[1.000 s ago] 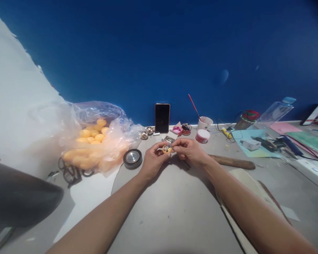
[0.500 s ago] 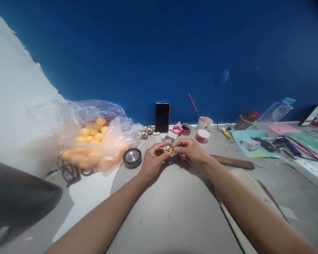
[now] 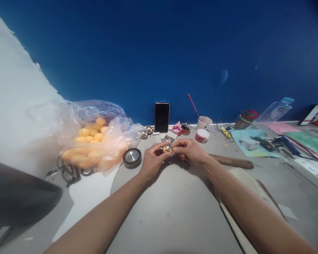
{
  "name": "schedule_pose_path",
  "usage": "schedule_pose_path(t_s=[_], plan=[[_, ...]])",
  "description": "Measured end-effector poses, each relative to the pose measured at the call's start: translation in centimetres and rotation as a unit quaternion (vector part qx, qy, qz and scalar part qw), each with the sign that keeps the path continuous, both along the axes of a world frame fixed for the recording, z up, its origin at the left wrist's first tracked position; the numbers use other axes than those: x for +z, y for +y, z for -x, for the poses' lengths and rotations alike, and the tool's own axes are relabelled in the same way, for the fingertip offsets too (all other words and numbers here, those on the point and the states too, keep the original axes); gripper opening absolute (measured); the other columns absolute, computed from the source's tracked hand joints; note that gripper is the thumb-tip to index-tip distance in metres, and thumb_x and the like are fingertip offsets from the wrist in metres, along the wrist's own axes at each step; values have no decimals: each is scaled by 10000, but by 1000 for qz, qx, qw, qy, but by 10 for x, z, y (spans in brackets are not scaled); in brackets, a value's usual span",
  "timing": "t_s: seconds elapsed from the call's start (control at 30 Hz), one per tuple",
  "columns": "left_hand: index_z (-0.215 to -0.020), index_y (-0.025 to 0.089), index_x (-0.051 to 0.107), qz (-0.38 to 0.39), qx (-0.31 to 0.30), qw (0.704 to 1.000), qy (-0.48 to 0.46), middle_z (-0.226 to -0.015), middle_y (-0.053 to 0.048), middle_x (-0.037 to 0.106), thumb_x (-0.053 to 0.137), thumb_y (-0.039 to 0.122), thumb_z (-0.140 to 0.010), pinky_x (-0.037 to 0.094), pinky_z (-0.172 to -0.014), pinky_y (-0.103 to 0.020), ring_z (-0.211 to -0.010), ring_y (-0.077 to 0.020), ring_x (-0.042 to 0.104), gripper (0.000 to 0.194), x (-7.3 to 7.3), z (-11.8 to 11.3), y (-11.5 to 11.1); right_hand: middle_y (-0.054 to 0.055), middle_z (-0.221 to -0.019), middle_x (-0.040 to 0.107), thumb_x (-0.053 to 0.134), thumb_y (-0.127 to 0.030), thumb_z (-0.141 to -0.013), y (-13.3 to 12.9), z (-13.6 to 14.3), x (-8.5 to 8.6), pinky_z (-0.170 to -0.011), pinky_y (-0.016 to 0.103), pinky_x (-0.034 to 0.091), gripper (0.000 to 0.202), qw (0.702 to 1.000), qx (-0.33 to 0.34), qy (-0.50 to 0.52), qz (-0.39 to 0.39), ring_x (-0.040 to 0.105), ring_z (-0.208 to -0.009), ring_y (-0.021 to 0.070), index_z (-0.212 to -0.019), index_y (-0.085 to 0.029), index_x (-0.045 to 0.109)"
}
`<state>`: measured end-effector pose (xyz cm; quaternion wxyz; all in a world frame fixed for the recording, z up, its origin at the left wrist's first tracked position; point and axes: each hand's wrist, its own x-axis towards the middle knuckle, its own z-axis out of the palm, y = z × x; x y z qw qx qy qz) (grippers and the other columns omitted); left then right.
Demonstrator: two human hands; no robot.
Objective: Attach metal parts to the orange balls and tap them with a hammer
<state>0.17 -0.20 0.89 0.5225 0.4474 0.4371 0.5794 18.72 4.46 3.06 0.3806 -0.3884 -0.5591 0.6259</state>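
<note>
Between my hands, just over the grey table, is a small yellow ball [image 3: 167, 149] with shiny silver pieces on its upper side. My left hand [image 3: 154, 160] has thumb and fingers closed round its left side. From the right, the fingertips of my right hand [image 3: 188, 150] pinch at the ball's edge; whether they hold a small piece as well is too small to tell. Right behind the hands lies a small open box [image 3: 170, 136] with shiny bits in it. Two silver-covered balls [image 3: 144, 134] rest farther back on the left.
A plastic bag of yellow balls [image 3: 95, 134] and a round black tin [image 3: 132, 157] are at left. A phone [image 3: 161, 117] leans on the blue wall. Rightward stand a white cup [image 3: 204, 122], a red-and-white tub [image 3: 202, 135], a wooden stick [image 3: 231, 161] and a tilted clear bottle [image 3: 276, 112].
</note>
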Motion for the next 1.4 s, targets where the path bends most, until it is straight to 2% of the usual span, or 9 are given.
schedule_pose_path(t_s=[0.43,0.73,1.0,1.4], plan=[[-1066,217,872,-38,9,998,44,-1065,-63,741,928,285,-665,585,-676,-310,-752,-153,682,411,-4,1,2,-1,-622,676,911,-338,-655,-2,1,6,-463,234,336,235,1000,-6,-21,-17,442,-485,72,-775,-178,786],[-1060,190,865,-18,5,999,28,-861,-37,723,938,289,-652,585,-624,-296,-690,-153,661,426,0,0,0,-13,-585,646,906,-341,-638,-2,1,7,-464,236,325,233,1000,-2,-24,-9,428,-480,71,-750,-175,787],[-1090,176,856,-9,-2,1000,15,-857,-41,735,931,291,-663,607,-650,-323,-695,-162,674,449,-3,-1,1,-22,-572,629,901,-340,-639,-2,1,9,-472,241,328,235,1000,1,-29,-5,434,-483,77,-759,-174,785],[-1079,189,864,-15,11,999,39,-885,-41,738,922,279,-659,594,-666,-315,-689,-149,664,434,-3,0,2,-40,-545,588,851,-366,-690,-7,4,12,-483,245,330,221,996,-6,-63,-57,440,-480,91,-765,-195,734]])
